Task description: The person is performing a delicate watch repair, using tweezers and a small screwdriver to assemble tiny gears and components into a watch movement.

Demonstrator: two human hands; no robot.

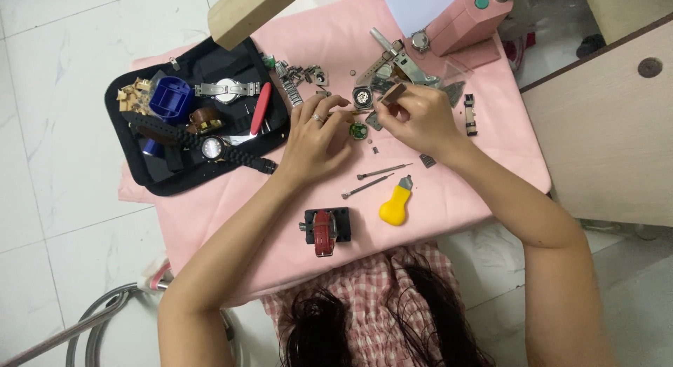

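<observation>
Left hand [315,136] pinches green part [359,131]; right hand [413,118] grasps brown tool [392,93]; screwdrivers [375,179], yellow opener [396,204] near.

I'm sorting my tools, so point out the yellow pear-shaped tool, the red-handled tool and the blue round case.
Yellow pear-shaped tool [395,207]: head view, its bulb.
Red-handled tool [260,108]: head view, mid-handle.
Blue round case [170,98]: head view, its top.

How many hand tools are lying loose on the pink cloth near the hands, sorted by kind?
Thin metal screwdrivers: 2
Yellow pear-shaped case opener: 1
Black watch holder block with a red strap: 1
Total: 4
</observation>
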